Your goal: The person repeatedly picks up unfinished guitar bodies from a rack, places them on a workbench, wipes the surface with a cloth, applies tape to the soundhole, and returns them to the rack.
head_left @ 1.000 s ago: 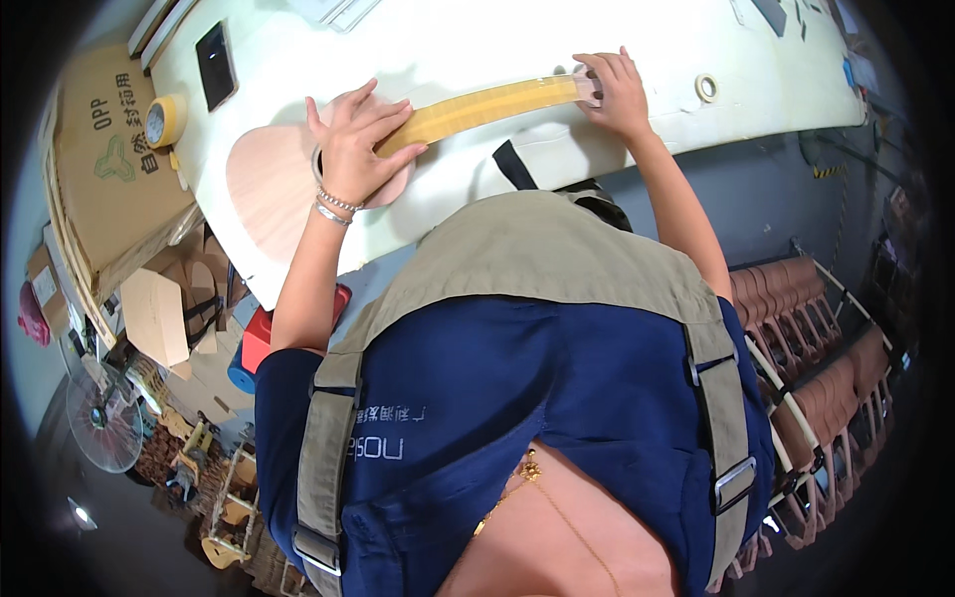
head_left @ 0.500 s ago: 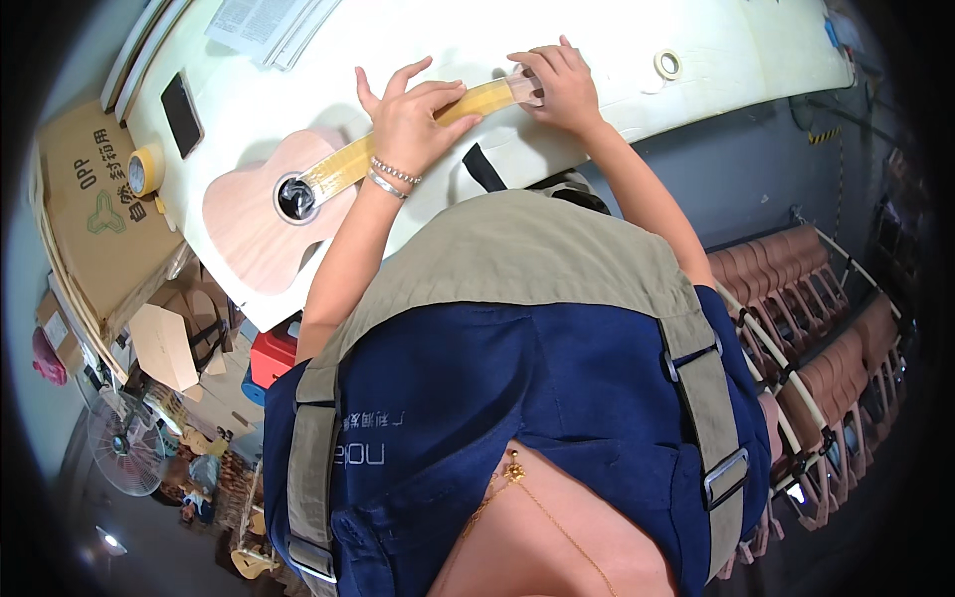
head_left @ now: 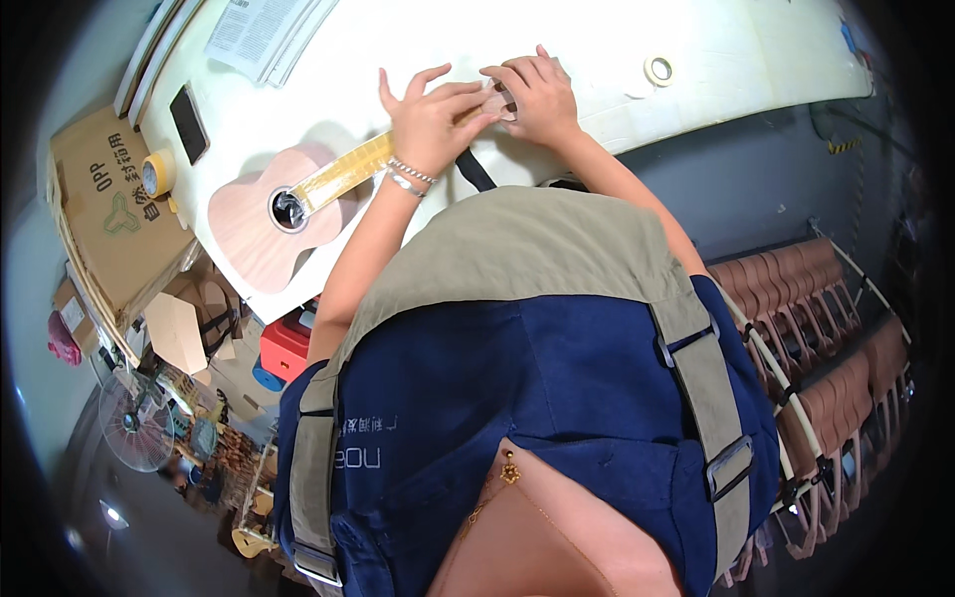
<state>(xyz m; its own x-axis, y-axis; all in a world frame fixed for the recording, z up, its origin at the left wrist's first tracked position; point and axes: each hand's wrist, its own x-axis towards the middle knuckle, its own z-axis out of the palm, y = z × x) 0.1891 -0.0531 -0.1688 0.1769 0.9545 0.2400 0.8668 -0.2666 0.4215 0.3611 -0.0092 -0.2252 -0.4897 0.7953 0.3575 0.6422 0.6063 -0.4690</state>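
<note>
An unfinished pale wooden ukulele (head_left: 251,211) lies on the white table, its body at the left and its neck slanting up to the right. Yellow masking tape (head_left: 350,171) covers the fingerboard, and crumpled dark material shows inside the sound hole (head_left: 288,209). My left hand (head_left: 434,127) is around the upper neck, thumb on the near side, with some fingers raised and spread. Over the headstock (head_left: 503,101) my right hand (head_left: 538,101) is curled, its fingertips on the far edge. Both hands partly hide the neck's end.
A cream tape roll (head_left: 659,70) lies right of my hands. At the left are a phone (head_left: 189,123), printed sheets (head_left: 263,38), a yellow tape roll (head_left: 157,173) and a cardboard box (head_left: 114,214). A dark strip (head_left: 476,171) lies near the table's front edge. Racked wooden necks (head_left: 796,289) stand at lower right.
My left hand has slid along the neck toward the headstock, close to my right hand. The headstock and my right hand have shifted slightly left and nearer to me.
</note>
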